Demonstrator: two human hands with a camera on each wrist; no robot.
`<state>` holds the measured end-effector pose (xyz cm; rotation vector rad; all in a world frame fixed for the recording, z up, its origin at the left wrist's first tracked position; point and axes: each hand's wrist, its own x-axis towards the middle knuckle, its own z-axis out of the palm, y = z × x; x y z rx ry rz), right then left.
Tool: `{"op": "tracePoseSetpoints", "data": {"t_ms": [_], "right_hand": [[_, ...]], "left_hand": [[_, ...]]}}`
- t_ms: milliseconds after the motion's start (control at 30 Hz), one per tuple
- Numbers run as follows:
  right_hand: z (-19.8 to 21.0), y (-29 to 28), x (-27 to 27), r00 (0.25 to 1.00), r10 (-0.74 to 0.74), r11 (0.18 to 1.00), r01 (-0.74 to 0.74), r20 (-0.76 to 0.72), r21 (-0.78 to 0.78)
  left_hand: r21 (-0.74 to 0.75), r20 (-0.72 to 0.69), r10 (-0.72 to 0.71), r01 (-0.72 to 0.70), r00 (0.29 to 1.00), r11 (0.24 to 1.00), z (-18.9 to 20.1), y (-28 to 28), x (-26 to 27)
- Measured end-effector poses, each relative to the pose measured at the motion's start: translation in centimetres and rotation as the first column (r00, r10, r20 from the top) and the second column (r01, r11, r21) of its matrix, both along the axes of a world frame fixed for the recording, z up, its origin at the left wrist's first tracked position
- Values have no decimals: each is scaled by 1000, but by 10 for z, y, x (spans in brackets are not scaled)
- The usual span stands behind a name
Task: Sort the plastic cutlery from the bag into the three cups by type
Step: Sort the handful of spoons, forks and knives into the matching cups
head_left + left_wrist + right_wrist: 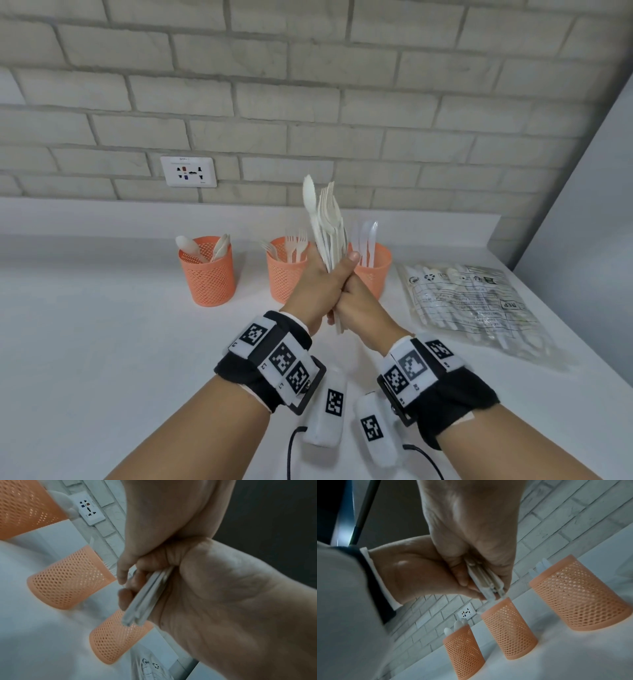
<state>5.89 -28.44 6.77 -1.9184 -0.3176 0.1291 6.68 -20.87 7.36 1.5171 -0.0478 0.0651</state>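
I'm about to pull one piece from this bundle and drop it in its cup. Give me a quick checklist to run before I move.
1. Bundle held firmly: ok, left hand and right hand both grip the handles.
2. Heads visible for picking: ok, a spoon and fork tines stick up.
3. Spoon cup upright: ok.
4. Fork cup upright: ok.
5. Knife cup upright: ok, though partly hidden behind the hands.
6. Any knives in the bundle: cannot tell.
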Motion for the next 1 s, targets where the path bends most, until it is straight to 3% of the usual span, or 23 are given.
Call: {"op": "tracePoseSetpoints", "data": {"t_ms": [100, 200, 467, 600, 733, 800, 900, 1000], "right_hand": [[3, -5, 1, 998, 27, 1000, -26, -50, 8], [2, -12, 3, 980, 96, 989, -73, -175, 131], [-6, -23, 9, 836, 350, 889, -153, -423, 432], [-10, -29, 12, 760, 462, 811, -154, -456, 565], [-17, -32, 15, 759, 484, 766, -126, -436, 631], [-20, -33, 18, 768, 464, 751, -76, -442, 656], [-21, -37, 25, 793, 410, 748, -9, -451, 664], [-23, -35, 25, 793, 409, 752, -12, -452, 660]], "left_hand": [[-8, -3, -45, 45, 999, 999, 1, 4, -1], [-53, -34, -133, 131, 990, 990, 5, 10, -1], [-96, -98, -200, 191, 975, 977, 1, 18, -1], [-56, -108, -325, 320, 940, 946, 5, 27, 0], [30, -218, -365, 381, 905, 924, 7, 37, 3], [-5, -219, -315, 322, 923, 947, 8, 41, 5], [-153, -157, -95, 71, 983, 986, 3, 43, 12], [-71, -100, 0, -7, 995, 997, -7, 44, 12]]}}
